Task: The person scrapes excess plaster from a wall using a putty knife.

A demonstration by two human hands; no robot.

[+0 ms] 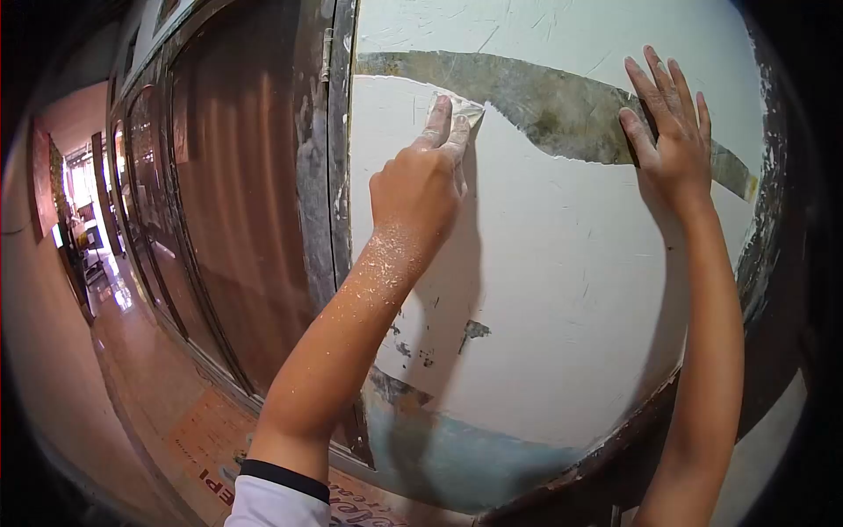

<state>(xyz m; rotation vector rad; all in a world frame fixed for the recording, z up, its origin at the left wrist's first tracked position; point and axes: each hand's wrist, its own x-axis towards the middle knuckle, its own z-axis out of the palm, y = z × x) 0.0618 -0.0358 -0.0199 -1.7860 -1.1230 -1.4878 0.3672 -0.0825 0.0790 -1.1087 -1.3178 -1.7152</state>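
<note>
My left hand (420, 180) is closed on a scraper blade (467, 109), whose edge touches the wall where the white coating (562, 255) meets a bare grey strip (562, 110). Its index and middle fingers press on the blade; the handle is hidden in the palm. White flakes cling to my left wrist. My right hand (672, 132) lies with spread fingers against the wall, over the right part of the grey strip, and holds nothing. Small dark patches (475, 330) show lower in the white coating.
Dark-framed door panels (246, 193) with a hinge stand close on the left. Beyond them a corridor (114, 290) runs back to a bright opening. Printed sheets (211, 443) lie on the floor below. A rough dark edge bounds the wall at the right.
</note>
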